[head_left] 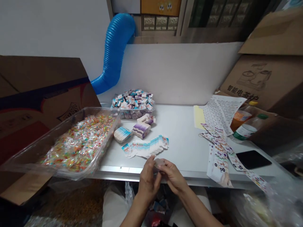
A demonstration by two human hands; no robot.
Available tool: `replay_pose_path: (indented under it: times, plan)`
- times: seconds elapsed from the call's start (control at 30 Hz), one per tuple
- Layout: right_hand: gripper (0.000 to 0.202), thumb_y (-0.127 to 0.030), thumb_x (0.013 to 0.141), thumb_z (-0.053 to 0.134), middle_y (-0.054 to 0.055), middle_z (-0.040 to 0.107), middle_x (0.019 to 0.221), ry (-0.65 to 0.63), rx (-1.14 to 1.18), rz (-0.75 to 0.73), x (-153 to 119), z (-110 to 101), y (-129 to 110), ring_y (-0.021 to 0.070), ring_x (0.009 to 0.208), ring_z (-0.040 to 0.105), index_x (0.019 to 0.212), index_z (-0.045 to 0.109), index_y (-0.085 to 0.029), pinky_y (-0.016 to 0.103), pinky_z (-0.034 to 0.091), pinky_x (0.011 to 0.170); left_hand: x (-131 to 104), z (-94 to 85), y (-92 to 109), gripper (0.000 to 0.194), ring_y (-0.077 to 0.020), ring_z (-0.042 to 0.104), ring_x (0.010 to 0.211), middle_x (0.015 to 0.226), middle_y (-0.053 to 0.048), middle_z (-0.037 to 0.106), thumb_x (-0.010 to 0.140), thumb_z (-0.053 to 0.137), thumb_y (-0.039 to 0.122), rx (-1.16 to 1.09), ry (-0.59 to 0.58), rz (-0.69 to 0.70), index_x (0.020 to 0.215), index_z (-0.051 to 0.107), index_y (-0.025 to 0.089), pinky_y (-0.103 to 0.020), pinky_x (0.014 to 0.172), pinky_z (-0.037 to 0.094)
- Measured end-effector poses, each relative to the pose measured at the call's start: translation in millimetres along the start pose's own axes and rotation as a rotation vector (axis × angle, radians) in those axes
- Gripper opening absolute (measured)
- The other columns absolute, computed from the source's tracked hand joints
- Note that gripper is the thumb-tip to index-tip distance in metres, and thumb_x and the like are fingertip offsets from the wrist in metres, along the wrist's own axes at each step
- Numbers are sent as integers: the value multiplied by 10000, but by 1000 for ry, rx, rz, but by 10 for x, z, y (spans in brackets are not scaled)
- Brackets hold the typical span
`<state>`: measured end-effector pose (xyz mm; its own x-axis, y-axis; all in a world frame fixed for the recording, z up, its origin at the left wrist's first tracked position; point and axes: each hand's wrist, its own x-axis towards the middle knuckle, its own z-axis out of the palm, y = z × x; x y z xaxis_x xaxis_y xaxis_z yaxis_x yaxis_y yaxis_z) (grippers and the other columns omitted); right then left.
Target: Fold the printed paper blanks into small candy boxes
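At the table's front edge, my left hand [149, 177] and my right hand [172, 175] are closed together around a small pale piece of card [159, 162]; its exact shape is partly hidden by the fingers. Just beyond them lies a fanned row of flat blue-and-white cards [148, 147]. Behind that row sit a stack of blue-and-white cards [122, 135] and a purple-and-white stack [141, 130], with a few loose purple-and-white pieces [146, 119] farther back. A clear tub [136, 114] at the back holds many small folded boxes [133, 100].
On the left, a large clear tray [78, 174] holds small clear packets with colourful contents [80, 142], beside a cardboard box [47, 91]. Sticker strips [219, 160], printed sheets [220, 110], bottles [247, 129], a black phone [253, 159] and a carton [265, 82] are on the right. A blue hose [113, 53] rises behind.
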<state>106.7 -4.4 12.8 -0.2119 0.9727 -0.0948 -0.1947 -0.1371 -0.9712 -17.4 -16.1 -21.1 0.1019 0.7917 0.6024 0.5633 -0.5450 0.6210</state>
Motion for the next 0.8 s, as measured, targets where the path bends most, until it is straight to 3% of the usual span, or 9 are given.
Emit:
replay_pose_path:
  times: [0.17, 0.37, 0.57, 0.67, 0.8]
  plan:
    - [417, -467, 894, 438, 86, 612, 1201, 84, -391, -188, -89, 54, -10, 234, 1161, 512, 1157, 625, -203, 393, 326, 1047, -25, 13, -14, 468, -221, 519, 1158, 1219, -145, 532, 855, 446, 155, -9, -69, -54, 1302, 308, 160, -420, 941, 472]
    - [369, -375, 898, 449, 104, 655, 1135, 172, -642, -206, -93, 40, 42, 260, 1056, 587, 1170, 621, -195, 434, 433, 942, -68, 2, 7, 553, -235, 460, 1224, 1310, -181, 450, 862, 442, 173, -67, -116, -138, 1360, 204, 136, -438, 977, 438]
    - [414, -141, 868, 368, 140, 674, 1013, 88, -1251, -542, -162, 44, 23, 257, 862, 593, 1245, 537, -130, 444, 460, 796, -119, 15, -87, 652, -268, 365, 1302, 1402, -228, 332, 865, 408, 167, -21, -200, -42, 1411, 56, 114, -471, 998, 411]
    - [496, -99, 822, 401, 172, 613, 1165, 38, -1393, -662, -210, 31, 50, 279, 976, 559, 1316, 447, -81, 457, 439, 860, -111, -2, -99, 636, -272, 333, 1322, 1418, -238, 305, 863, 392, 164, -1, -229, -43, 1408, 74, 92, -474, 1011, 397]
    - [560, -44, 784, 391, 177, 572, 1241, 19, -1441, -682, -246, -18, 102, 285, 1042, 544, 1342, 414, -75, 457, 444, 875, -91, -49, -62, 601, -265, 371, 1301, 1399, -245, 337, 850, 397, 158, -29, -289, -93, 1385, 137, 70, -462, 1014, 398]
